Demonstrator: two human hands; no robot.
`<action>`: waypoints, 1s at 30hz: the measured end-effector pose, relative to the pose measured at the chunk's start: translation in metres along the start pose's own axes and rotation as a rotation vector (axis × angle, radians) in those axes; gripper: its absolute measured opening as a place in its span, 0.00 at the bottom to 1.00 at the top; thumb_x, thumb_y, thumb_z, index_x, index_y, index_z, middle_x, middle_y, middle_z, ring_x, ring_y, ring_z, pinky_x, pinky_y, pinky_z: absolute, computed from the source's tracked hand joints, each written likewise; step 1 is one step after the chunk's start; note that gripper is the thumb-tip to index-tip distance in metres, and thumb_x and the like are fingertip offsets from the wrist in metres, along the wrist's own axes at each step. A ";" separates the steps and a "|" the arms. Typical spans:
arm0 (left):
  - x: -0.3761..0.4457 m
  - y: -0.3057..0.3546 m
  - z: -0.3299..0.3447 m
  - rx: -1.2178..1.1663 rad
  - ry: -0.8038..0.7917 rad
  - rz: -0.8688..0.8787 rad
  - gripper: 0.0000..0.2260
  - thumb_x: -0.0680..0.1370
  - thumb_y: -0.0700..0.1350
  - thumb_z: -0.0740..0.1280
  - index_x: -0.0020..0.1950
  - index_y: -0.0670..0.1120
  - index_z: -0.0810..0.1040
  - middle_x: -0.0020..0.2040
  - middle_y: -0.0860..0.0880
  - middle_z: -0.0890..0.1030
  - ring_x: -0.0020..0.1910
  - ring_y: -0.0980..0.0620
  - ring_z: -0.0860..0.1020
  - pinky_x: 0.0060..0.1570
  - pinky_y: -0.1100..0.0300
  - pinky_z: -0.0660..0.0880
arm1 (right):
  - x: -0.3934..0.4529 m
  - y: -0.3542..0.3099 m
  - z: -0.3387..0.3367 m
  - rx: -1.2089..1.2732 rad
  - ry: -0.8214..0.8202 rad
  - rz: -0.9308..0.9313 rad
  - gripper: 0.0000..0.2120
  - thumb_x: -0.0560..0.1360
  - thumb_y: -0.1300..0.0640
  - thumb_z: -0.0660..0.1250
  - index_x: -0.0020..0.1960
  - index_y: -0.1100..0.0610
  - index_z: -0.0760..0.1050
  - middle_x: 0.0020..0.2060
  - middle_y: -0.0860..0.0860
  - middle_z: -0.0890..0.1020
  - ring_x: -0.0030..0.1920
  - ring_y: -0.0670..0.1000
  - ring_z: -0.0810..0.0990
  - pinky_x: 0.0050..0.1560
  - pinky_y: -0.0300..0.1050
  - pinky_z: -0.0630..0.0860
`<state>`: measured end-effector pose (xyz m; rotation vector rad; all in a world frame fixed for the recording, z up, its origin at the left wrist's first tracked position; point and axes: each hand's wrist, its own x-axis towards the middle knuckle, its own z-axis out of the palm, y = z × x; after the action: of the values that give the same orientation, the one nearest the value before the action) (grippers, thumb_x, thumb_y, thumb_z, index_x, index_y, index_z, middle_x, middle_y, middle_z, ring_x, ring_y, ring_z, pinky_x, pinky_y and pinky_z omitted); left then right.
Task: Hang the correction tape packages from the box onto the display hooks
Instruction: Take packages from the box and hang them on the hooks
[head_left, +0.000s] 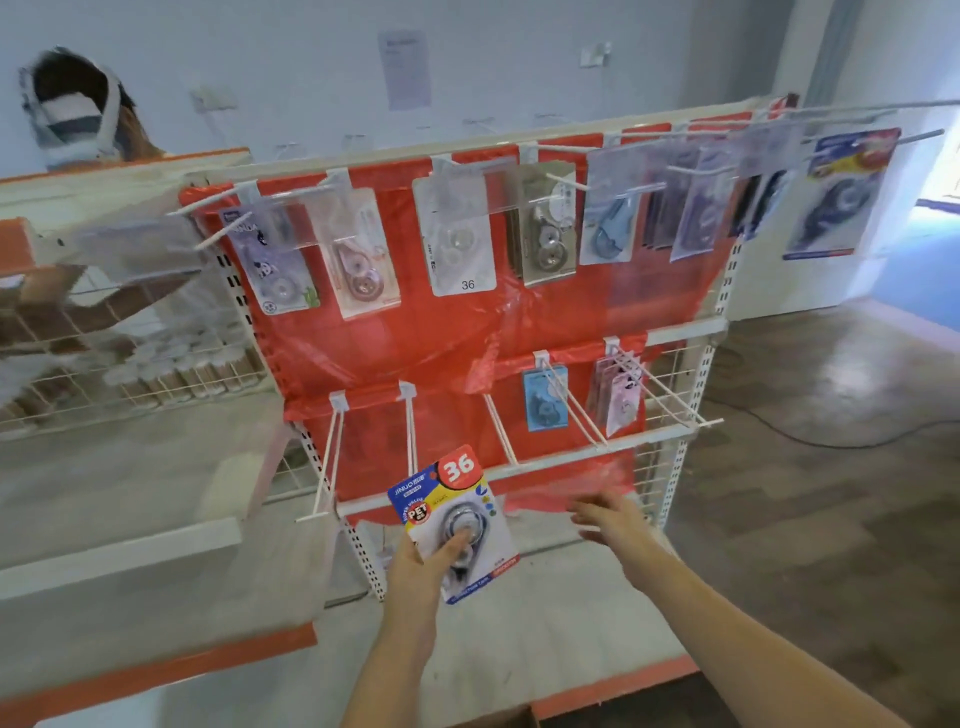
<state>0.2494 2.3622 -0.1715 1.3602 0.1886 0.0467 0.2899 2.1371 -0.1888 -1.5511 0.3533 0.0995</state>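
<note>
Against the red-backed display rack (395, 332), the left hand (421, 564) is pinching a correction tape package (453, 519), long axis upright, just below the empty lower-left hook (413, 431), while the right hand (610, 519) is hovering nearby with fingers loosely spread.

**Open hooks low on the left, full hooks up top**

The red sheet (415, 332) on the rack is the landmark. Along its top edge, the upper hooks (566, 182) are crowded with hanging packs (460, 239), so there is little room there. At its lower left, two long white hooks (332, 457) stick out bare, with open air around them. At its lower right, two hooks carry a blue pack (543, 402) and pink packs (618, 400). White wire rails (670, 395) fence that side. Below the sheet, the bottom shelf (519, 623) lies bare and wide.
</note>
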 end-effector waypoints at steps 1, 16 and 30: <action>-0.006 -0.012 0.002 0.011 0.008 -0.027 0.14 0.72 0.33 0.71 0.55 0.43 0.79 0.50 0.48 0.85 0.49 0.47 0.82 0.45 0.58 0.78 | -0.001 0.010 -0.009 -0.128 -0.007 -0.012 0.04 0.75 0.64 0.66 0.46 0.55 0.75 0.45 0.53 0.80 0.47 0.52 0.78 0.46 0.43 0.74; 0.031 -0.096 0.069 0.335 0.005 -0.187 0.13 0.68 0.43 0.78 0.46 0.53 0.78 0.44 0.51 0.84 0.45 0.49 0.82 0.46 0.53 0.79 | 0.052 0.064 -0.074 -1.287 -0.235 -0.385 0.16 0.78 0.59 0.57 0.65 0.53 0.69 0.62 0.50 0.73 0.65 0.51 0.68 0.62 0.45 0.69; 0.110 -0.111 0.057 0.227 -0.087 -0.141 0.13 0.71 0.39 0.74 0.54 0.49 0.79 0.44 0.56 0.85 0.44 0.58 0.83 0.39 0.68 0.76 | 0.093 0.130 -0.036 -1.185 -0.315 -0.307 0.15 0.79 0.57 0.58 0.65 0.51 0.69 0.62 0.45 0.74 0.65 0.46 0.68 0.62 0.39 0.68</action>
<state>0.3580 2.2990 -0.2802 1.5686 0.2207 -0.1557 0.3350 2.0904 -0.3388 -2.6852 -0.2765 0.3509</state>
